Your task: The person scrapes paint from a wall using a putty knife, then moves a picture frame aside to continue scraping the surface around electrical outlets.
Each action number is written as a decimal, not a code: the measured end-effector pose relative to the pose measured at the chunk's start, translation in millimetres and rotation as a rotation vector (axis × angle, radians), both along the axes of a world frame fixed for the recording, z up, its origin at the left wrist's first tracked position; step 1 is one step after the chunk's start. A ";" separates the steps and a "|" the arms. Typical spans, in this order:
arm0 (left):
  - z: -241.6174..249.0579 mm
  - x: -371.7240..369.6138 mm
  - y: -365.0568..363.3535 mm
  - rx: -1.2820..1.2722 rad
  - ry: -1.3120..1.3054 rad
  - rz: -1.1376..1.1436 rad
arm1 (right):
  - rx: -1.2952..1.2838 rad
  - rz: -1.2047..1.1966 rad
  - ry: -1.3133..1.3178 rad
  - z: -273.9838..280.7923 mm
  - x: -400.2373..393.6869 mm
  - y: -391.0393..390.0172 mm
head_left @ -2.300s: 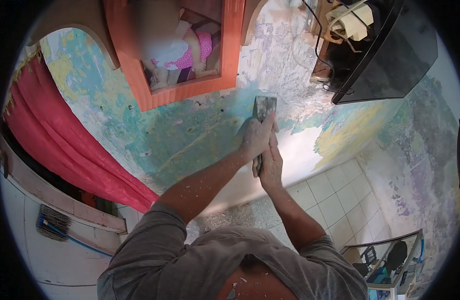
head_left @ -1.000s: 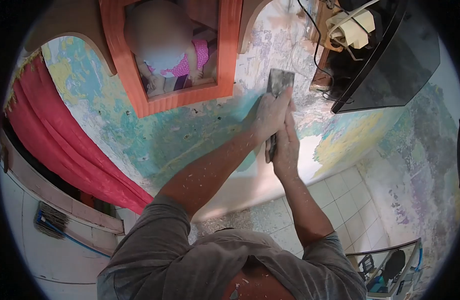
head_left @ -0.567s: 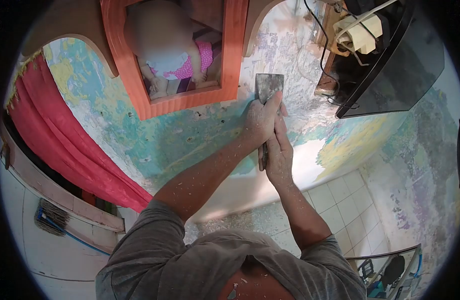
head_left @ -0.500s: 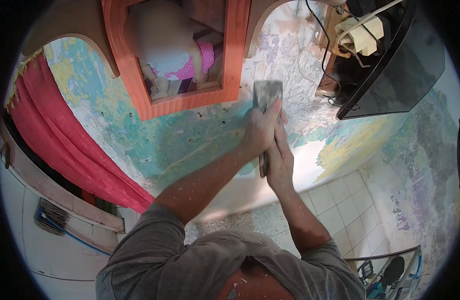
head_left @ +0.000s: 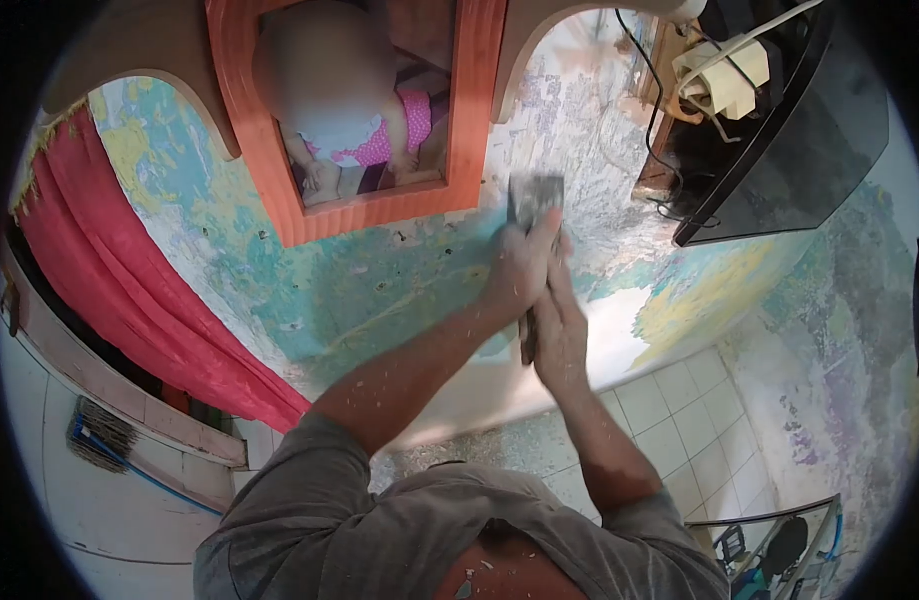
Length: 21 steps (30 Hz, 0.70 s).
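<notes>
A scraper [head_left: 536,198] with a broad grey blade stands against the peeling wall [head_left: 400,270], slightly blurred. My left hand [head_left: 520,265] is closed around it just under the blade, its thumb pointing up. Lower down and to the right, my right hand [head_left: 560,325] is pressed along the handle, closed on it too. A short dark end of the handle shows below the hands; the rest of it is hidden by them. Patches of turquoise, yellow and white paint cover the wall about the blade.
An orange-framed picture [head_left: 464,150] hangs up and to the left of the blade. At the upper right are a dark screen [head_left: 795,170] and a power adapter with cables [head_left: 730,85]. A red curtain [head_left: 150,270] hangs left; a broom [head_left: 105,435] lies lower left.
The scraper and both my hands have moved slightly down the wall. Both hands keep the same hold on it.
</notes>
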<state>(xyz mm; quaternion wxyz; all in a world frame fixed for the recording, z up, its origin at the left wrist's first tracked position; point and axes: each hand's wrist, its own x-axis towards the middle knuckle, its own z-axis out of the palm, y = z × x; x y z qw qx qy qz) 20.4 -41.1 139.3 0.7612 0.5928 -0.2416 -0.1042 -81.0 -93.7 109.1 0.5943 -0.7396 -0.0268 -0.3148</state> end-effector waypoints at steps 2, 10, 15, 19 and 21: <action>48.1 -3.1 4.2 0.148 -0.014 0.041 | 0.143 0.132 0.073 35.7 -2.3 -0.5; 8.6 4.7 -4.1 0.003 -0.128 0.015 | 0.143 0.082 0.115 26.1 -7.9 3.3; 27.7 -12.4 0.0 0.071 -0.074 0.006 | 0.160 0.088 0.095 31.8 -10.3 -2.7; 10.5 -2.3 -5.1 -0.005 -0.075 0.038 | 0.097 0.041 0.104 21.4 -11.2 2.6; 44.4 4.5 -4.2 0.061 -0.120 0.034 | 0.135 0.096 0.076 49.6 -3.9 -1.8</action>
